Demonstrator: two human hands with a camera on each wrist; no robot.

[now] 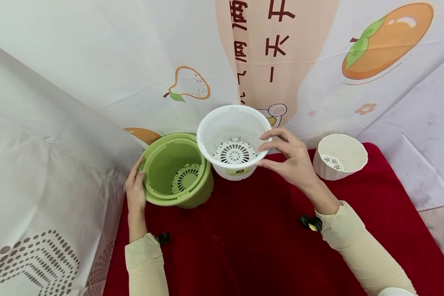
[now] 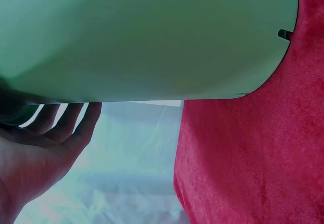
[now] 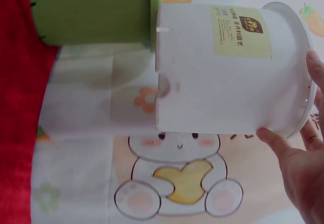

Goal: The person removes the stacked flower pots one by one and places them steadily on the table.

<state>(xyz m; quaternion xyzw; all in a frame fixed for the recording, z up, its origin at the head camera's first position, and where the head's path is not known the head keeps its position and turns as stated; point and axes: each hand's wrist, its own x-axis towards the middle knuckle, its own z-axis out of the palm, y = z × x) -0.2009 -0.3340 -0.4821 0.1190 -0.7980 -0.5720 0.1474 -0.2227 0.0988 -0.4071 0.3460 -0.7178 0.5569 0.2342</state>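
Observation:
A green flowerpot (image 1: pixel 207 187) stands at the left on the red cloth, tilted toward me in the head view. Two rims show at its mouth, one inside the other, and slots pierce its floor. My left hand (image 1: pixel 135 191) grips its rim at the left side; in the left wrist view, fingers (image 2: pixel 91 120) lie along its outer wall. To its right a white flowerpot (image 1: pixel 234 123) with a slotted floor and a yellowish label (image 3: pixel 243 34) is held up, its base apart from the cloth. My right hand (image 1: pixel 290 160) pinches that pot's rim at the right side.
A cream fluted pot (image 1: pixel 340 152) with a perforated floor stands at the back right of the red-covered table (image 1: pixel 244 246). Behind the pots hangs a printed white curtain (image 1: pixel 140 61). Another pale curtain (image 1: pixel 59 164) borders the left side.

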